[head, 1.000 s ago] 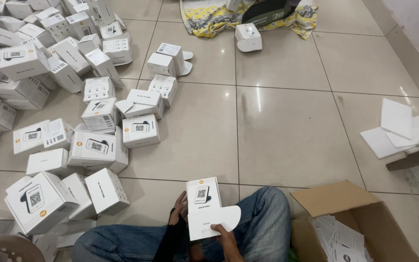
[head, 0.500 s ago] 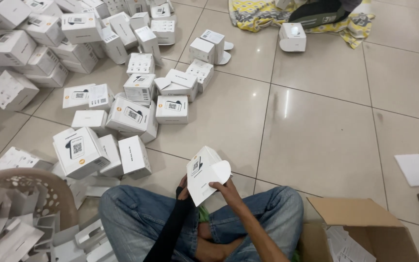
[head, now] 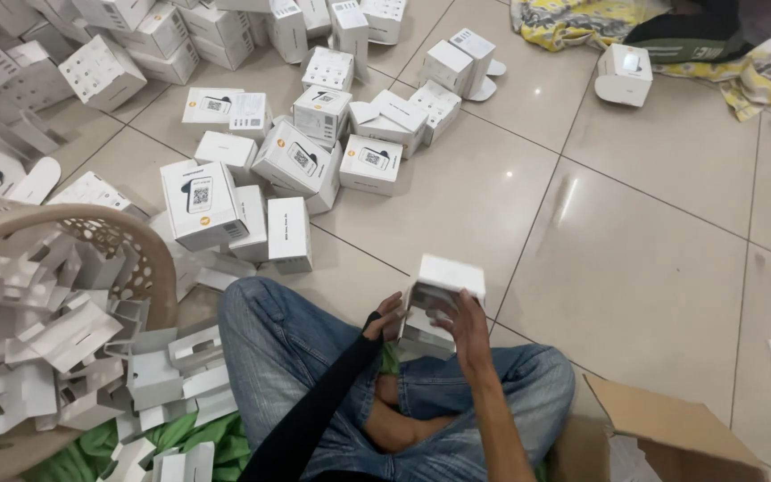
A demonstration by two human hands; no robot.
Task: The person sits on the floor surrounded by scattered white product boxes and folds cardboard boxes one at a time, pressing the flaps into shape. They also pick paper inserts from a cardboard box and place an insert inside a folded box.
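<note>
Since the earlier frame, white box (head: 440, 299) turned upright — both hands' fingers (head: 469, 323) wrapped around it; steady corners while closing.

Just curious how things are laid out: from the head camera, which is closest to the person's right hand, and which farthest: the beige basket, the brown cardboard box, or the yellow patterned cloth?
From the right hand:
1. Brown cardboard box, lower right, nearest.
2. Beige basket, far left.
3. Yellow patterned cloth, top right, farthest.
</note>
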